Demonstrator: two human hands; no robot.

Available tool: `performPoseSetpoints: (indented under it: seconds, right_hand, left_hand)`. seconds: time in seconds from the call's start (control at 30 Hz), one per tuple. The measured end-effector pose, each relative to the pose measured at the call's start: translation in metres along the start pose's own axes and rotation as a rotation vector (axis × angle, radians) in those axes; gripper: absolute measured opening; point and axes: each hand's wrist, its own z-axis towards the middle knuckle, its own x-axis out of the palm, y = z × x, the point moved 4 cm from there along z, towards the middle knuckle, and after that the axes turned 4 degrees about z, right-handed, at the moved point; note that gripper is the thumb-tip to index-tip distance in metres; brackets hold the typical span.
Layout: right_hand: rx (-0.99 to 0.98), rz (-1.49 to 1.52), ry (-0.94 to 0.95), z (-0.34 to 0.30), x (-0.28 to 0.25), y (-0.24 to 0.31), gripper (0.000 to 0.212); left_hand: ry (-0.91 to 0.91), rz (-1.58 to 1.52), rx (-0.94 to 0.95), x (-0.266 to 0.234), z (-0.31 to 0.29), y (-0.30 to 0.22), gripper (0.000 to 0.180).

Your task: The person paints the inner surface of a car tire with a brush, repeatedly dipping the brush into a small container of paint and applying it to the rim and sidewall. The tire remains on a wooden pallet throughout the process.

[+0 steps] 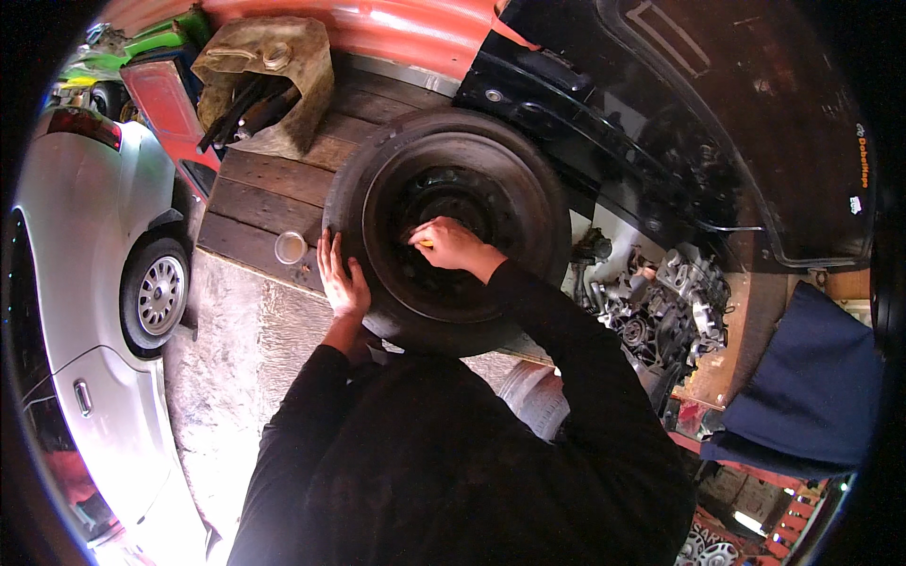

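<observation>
On planks: black, worn tyre [377, 179].

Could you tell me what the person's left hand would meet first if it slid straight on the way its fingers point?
Probably more of the black rubber tyre it lies on; depth is unclear. The left hand points up its sidewall.

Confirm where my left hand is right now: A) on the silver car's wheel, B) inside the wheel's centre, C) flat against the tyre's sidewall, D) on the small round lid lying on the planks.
C: the left hand lies open and flat on the left sidewall of the tyre, while the right hand is the one working at the wheel's dark centre.
</observation>
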Motion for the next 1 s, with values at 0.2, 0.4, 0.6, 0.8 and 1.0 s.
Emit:
performPoseSetpoints:
  seconds: [0.2, 0.4, 0.6, 0.8, 1.0]
  right_hand:
    - [0.128, 0.207, 0.044, -0.002, -0.023, -0.022, 0.018]
    - [0.323, 0.056, -0.249, -0.004, -0.079, -0.078, 0.016]
    - [0.597, -0.407, 0.105, -0.033, -0.114, -0.1, 0.021]
    - [0.1, -0.291, -0.175, -0.017, -0.097, -0.067, 0.036]
    - [0.33, -0.689, 0.103, -0.021, -0.059, -0.065, 0.021]
  left_hand:
    - [0.034, 0.005, -0.037, 0.001, 0.0, -0.003, 0.053]
    - [0.038, 0.02, -0.026, 0.001, 0.001, -0.004, 0.053]
    - [0.008, 0.0, 0.004, 0.002, -0.001, -0.002, 0.053]
    - [0.021, -0.02, -0.032, 0.002, -0.001, -0.002, 0.054]
    - [0.016, -0.01, -0.035, 0.001, -0.001, 0.001, 0.054]
